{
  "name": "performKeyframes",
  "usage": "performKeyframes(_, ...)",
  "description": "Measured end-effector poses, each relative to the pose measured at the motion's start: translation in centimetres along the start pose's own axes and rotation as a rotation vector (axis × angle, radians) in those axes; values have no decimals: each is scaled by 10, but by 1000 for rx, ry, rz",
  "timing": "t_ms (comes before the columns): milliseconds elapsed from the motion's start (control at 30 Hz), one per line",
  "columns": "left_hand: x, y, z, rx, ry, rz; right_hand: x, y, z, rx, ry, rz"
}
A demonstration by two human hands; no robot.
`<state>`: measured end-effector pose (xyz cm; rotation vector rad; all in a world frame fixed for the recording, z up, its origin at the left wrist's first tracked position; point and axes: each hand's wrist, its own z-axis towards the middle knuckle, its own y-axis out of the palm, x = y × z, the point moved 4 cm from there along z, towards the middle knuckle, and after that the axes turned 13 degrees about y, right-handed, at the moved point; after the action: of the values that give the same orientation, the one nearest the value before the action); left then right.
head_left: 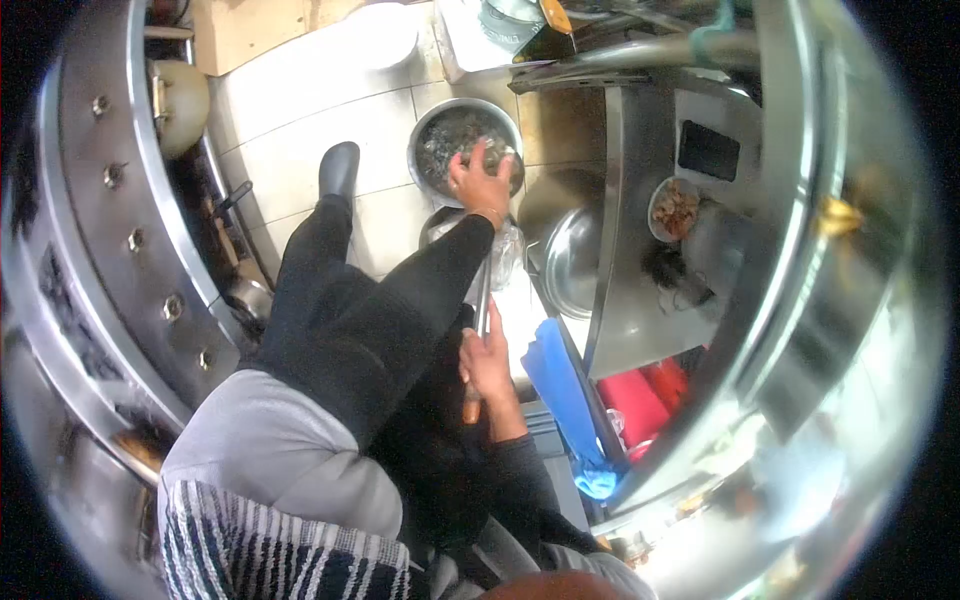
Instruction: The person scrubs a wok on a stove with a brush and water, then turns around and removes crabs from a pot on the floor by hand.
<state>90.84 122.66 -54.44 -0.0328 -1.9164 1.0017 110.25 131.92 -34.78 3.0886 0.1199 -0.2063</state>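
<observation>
My left hand [482, 183] reaches into a round metal bowl [412, 152] on the tiled floor, its fingers spread and bent over the contents. The bowl holds dark grey, glistening pieces [445, 140]; their kind is unclear. My right hand [487, 362] is closed around the wooden handle of a knife [472, 405]. The narrow metal blade points forward, seen almost edge-on, toward the bowl. Beside the blade, under my left wrist, lies clear plastic wrapping [508, 250]; what it covers cannot be made out.
A steel stove front with several knobs [136, 240] runs along my left. Right of the bowl stands a large metal basin [575, 265], beside a steel counter shelf bearing a bowl of food pieces [674, 210]. A blue plastic bag [560, 385] hangs nearby, close to red items [635, 405].
</observation>
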Motion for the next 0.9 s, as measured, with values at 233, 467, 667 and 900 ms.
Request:
performKeyframes(233, 102, -58, -59, -56, 59, -32, 4, -24, -114, -13, -49, 72)
performKeyframes(467, 150, -101, -99, 25, 41, -84, 4, -47, -197, -23, -103, 30)
performKeyframes(667, 150, -162, -79, 81, -110, -87, -20, -25, -241, -38, -60, -123)
performKeyframes(900, 162, -298, 45, 376, -150, -102, -107, 71, -265, -204, -178, -333)
